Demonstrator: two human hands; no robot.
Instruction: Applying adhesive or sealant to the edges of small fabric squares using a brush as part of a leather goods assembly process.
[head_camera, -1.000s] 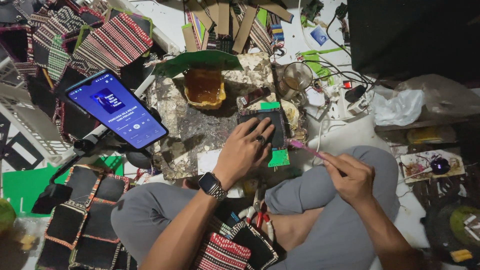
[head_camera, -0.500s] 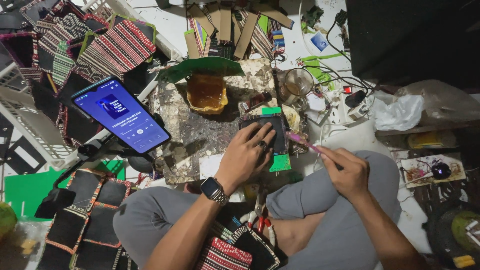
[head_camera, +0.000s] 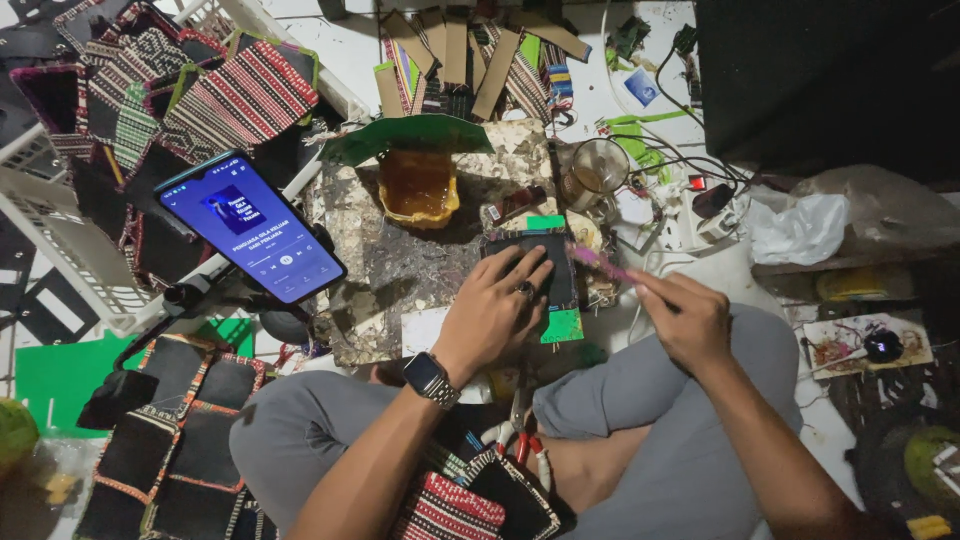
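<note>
Since a moment ago, the right hand (head_camera: 688, 318) has lifted its pink brush (head_camera: 600, 262) closer to the dark flat piece (head_camera: 545, 262). It pinches the brush tight. The left hand (head_camera: 492, 310) lies flat with spread fingers, pressing the piece on the messy board (head_camera: 400, 270) in the middle. A lit phone (head_camera: 250, 228) stands at the left.

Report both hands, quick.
Left hand: open, flat on the dark panel.
Right hand: closed, holding a pink brush.

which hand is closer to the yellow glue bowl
Left. The left hand presses the dark piece just below and right of the yellow bowl; the right hand, holding a pink brush, is farther right.
</note>
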